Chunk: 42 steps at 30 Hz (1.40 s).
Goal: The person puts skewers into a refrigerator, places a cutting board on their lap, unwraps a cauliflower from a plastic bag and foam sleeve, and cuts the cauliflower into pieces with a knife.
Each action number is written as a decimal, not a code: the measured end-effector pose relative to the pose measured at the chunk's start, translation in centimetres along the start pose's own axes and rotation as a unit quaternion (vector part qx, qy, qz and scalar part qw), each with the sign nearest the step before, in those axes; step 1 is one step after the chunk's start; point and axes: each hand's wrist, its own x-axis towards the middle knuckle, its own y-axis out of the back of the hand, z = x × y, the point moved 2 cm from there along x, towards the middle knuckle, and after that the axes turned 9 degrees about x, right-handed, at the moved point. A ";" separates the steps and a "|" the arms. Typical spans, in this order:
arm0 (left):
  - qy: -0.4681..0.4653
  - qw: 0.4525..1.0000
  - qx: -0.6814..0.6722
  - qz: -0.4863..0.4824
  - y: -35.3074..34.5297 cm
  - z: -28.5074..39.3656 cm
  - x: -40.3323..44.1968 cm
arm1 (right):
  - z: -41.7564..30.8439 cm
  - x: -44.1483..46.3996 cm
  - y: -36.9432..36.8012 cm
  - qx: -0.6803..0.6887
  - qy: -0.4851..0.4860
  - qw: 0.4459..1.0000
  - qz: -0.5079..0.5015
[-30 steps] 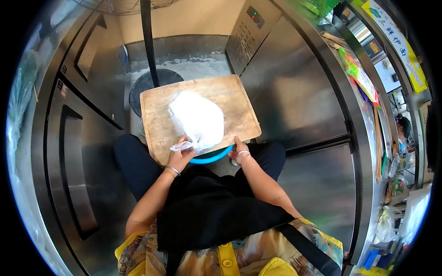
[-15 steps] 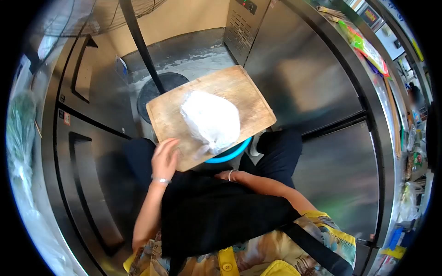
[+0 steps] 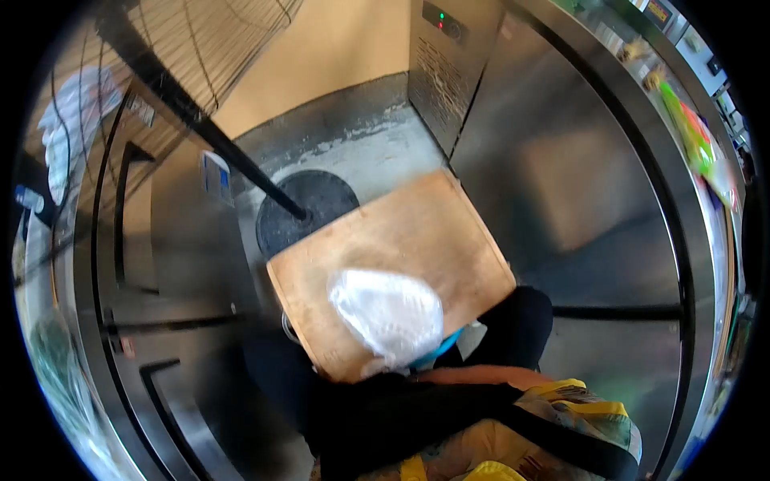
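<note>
A wooden cutting board [image 3: 449, 228] lies at a slant over my knees. On its near part rests a clear plastic bag [image 3: 389, 313] with whitish contents I cannot make out. Beneath the board, part of a blue basin [image 3: 439, 348] peeks out. My right forearm [image 3: 497, 375] reaches in along the board's near edge, beside the bag. The fingers of that hand are hidden, so its grip does not show. My left hand is outside the picture.
Steel cabinet doors [image 3: 577, 176] stand on the right and more steel doors [image 3: 196, 264] on the left. Beyond the board, a black pole [image 3: 241, 164] rises from a round black base [image 3: 277, 228], carrying a wire cage. Colourful packets [image 3: 694, 136] lie on the right counter.
My left hand has left the board's near left corner and gone out of view. The view has shifted upward, so board and bag appear lower. The bag still rests on the board.
</note>
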 end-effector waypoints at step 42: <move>-0.157 0.961 0.160 0.159 -11.8 21.9 -5.1 | 0.7 -22.1 5.3 0.676 0.162 0.409 0.591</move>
